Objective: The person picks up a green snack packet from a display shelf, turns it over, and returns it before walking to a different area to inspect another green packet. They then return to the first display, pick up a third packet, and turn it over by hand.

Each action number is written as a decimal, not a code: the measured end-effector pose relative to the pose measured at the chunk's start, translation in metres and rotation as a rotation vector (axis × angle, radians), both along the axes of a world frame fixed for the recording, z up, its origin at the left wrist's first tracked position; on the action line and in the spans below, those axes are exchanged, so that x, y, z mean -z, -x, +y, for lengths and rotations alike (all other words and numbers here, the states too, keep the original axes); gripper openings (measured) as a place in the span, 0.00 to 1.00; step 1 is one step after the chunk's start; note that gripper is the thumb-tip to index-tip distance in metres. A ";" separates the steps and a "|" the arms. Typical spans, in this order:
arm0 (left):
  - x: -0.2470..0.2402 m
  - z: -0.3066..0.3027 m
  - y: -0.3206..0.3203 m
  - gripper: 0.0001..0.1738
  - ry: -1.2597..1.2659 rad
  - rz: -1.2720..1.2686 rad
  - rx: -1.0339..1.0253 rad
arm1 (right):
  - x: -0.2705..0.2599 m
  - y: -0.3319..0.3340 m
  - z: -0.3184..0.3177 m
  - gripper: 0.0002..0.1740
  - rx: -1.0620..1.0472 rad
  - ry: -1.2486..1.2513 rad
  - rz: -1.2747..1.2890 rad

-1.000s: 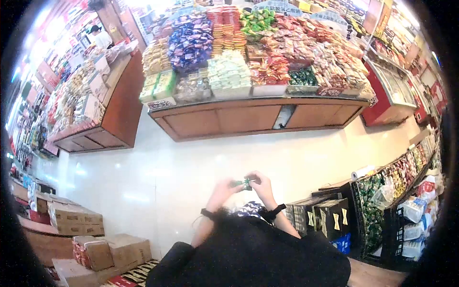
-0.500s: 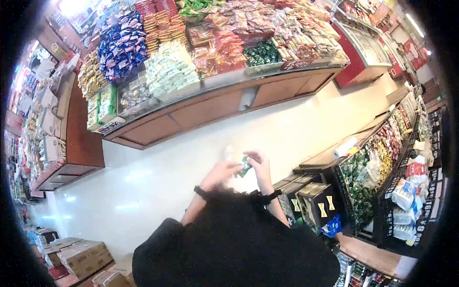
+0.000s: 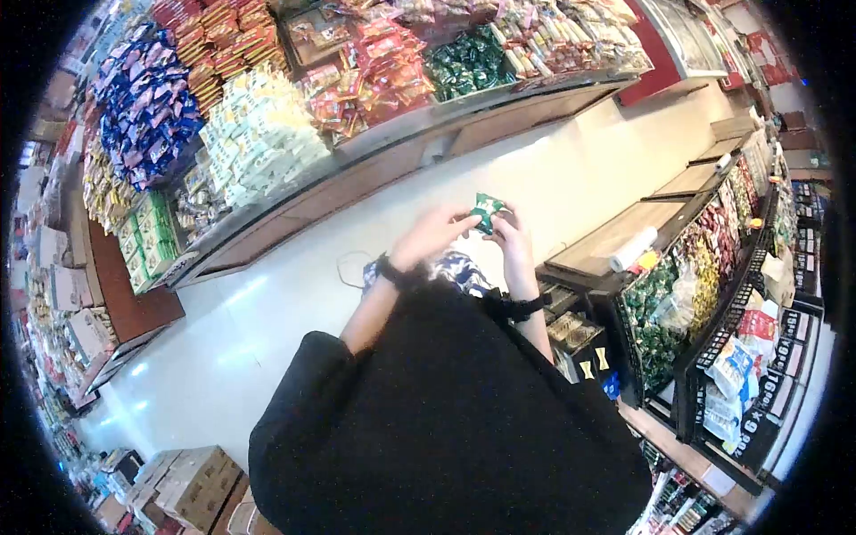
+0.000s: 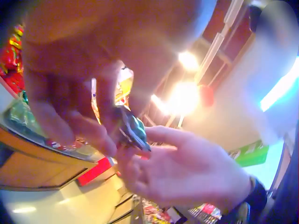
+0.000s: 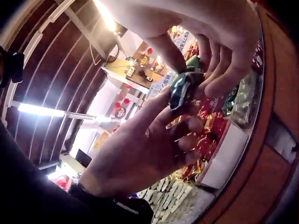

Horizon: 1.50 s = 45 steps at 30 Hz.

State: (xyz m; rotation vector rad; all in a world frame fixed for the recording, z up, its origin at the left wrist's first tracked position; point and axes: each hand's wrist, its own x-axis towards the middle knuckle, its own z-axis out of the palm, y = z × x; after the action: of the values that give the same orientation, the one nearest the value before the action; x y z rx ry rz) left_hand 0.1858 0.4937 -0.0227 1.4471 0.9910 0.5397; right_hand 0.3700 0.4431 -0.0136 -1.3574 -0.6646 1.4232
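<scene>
Our left hand (image 3: 434, 234) and right hand (image 3: 515, 242) pinch a green packet (image 3: 487, 212) with the fingertips (image 5: 219, 79), over the floor (image 3: 267, 303) between far counter (image 3: 374, 169) and right shelves (image 3: 713, 267); so slight a grip may drop it.

One small packet (image 3: 488, 212) was green with white print, top (image 3: 446, 428) plain black, floor (image 3: 267, 312) glossy white, counter (image 3: 374, 178) brown wood, stocked with blue-purple sweets (image 3: 147, 116), cream packs (image 3: 254, 134), red-orange packs (image 3: 366, 80), dark green candies (image 3: 464, 61).

print on green packet (image 3: 488, 212) unreadable, left wrist view blurred
</scene>
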 end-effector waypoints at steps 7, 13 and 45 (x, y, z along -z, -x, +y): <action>0.023 0.056 -0.020 0.21 0.079 0.143 -0.021 | 0.005 -0.016 0.079 0.17 -0.141 0.073 -0.122; 0.057 0.143 -0.044 0.18 0.094 0.175 -0.237 | 0.043 -0.039 0.201 0.17 -0.304 0.111 -0.041; 0.125 0.420 -0.140 0.31 0.193 0.306 -0.666 | 0.233 -0.080 0.547 0.16 -0.793 -0.030 -0.545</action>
State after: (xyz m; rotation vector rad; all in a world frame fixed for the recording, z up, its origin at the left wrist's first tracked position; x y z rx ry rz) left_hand 0.3256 0.9138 -0.1474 1.0229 1.7408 0.6829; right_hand 0.4497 0.9902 -0.2468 -1.5472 -1.7156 1.6145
